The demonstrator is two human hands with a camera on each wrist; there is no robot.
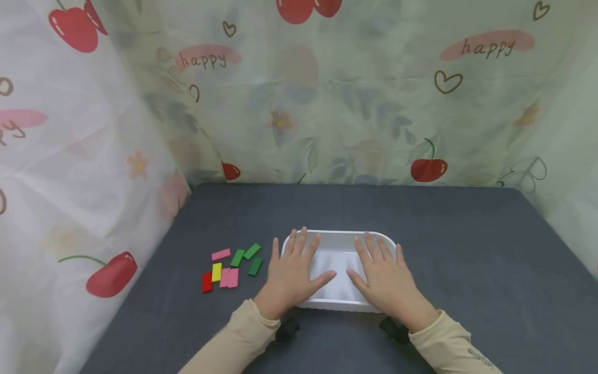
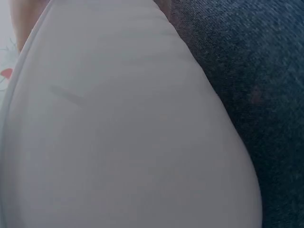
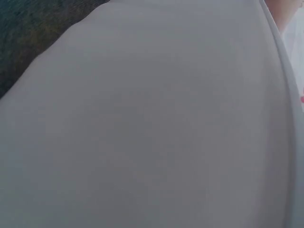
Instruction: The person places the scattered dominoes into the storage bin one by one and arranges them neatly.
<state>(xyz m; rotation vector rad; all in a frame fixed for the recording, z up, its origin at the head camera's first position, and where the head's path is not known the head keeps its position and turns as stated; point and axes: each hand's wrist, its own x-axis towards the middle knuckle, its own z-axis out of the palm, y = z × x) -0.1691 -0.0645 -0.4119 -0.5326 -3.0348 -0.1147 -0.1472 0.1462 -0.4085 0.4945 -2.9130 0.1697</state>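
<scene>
A white rectangular tray (image 1: 343, 241) with rounded corners stands on the dark table in front of me. Over its left side my left hand (image 1: 293, 270) lies flat, fingers straight and spread, pointing away from me. My right hand (image 1: 386, 278) covers the right side in the same way, thumb toward the middle. Neither hand holds anything. The outer wall of the tray (image 2: 128, 114) fills most of the left wrist view, and likewise the tray wall (image 3: 156, 118) in the right wrist view. Parts of both side rims are hidden under the hands.
Left of the tray lie several small flat blocks: a red block (image 1: 207, 282), a yellow block (image 1: 217, 272), pink blocks (image 1: 221, 254) and green blocks (image 1: 255, 266). The dark table (image 1: 467, 249) reaches back to a printed curtain (image 1: 327, 114), which also hangs at both sides.
</scene>
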